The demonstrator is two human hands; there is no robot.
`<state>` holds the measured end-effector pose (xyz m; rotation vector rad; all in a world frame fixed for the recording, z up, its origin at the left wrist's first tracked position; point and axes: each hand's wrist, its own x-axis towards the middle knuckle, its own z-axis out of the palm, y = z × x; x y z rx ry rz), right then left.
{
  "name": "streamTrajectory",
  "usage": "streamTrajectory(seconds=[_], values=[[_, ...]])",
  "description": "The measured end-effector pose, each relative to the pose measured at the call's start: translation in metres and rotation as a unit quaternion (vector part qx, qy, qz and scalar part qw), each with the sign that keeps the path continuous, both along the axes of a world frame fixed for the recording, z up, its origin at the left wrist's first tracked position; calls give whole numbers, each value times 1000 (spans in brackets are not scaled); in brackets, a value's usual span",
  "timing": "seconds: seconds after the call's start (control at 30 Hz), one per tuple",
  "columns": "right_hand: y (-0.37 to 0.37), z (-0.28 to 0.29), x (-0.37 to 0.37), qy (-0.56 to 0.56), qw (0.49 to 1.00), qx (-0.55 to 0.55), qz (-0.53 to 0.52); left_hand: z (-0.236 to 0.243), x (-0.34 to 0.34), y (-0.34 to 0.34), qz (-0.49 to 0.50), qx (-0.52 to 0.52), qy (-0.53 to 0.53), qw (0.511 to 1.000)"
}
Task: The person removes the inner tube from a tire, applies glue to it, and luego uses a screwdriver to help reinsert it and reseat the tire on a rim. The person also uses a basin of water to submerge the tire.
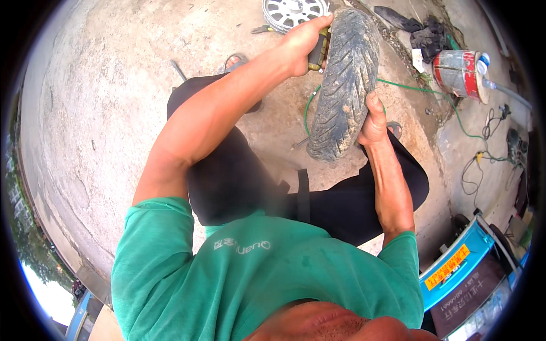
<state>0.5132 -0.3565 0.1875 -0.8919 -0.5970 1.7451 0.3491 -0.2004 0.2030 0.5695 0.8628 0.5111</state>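
A worn black tyre [346, 79] with a grooved, muddy tread stands upright in front of me, tilted slightly to the right at its far end. My left hand [304, 45] is closed at the tyre's far left side, its thumb along the edge. Under that palm is a dark and yellowish piece [318, 52] that I cannot make out. On the near right side, my right hand [373, 124] grips the tyre with the thumb up against the tread; its other fingers are hidden behind it.
Beyond the tyre lies a white spoked wheel rim [293, 12]. A green hose [441, 91] runs right across the concrete, past a grey and red bucket [456, 74]. Dark cloth [429, 37] lies farther back. A blue sign frame [463, 261] stands at the near right.
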Motion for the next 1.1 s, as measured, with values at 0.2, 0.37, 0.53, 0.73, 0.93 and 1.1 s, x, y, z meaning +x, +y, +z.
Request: streamTrajectory(seconds=[0.2, 0.37, 0.53, 0.73, 0.93, 1.1], values=[[16, -3, 56, -214, 967, 41, 129, 14, 2, -19, -35, 55, -56, 996], [57, 12, 79, 103, 990, -100, -13, 13, -7, -71, -197, 428, 94, 877], [74, 18, 93, 157, 986, -47, 18, 10, -28, -103, -365, 464, 112, 799], [52, 2, 52, -18, 998, -43, 39, -22, -56, -98, -419, 594, 146, 671], [43, -10, -14, -171, 980, 81, 63, -56, -101, -85, -607, 445, 339, 565], [53, -40, 1, -29, 998, -50, 3, -64, -118, -97, -513, 420, 442, 605]])
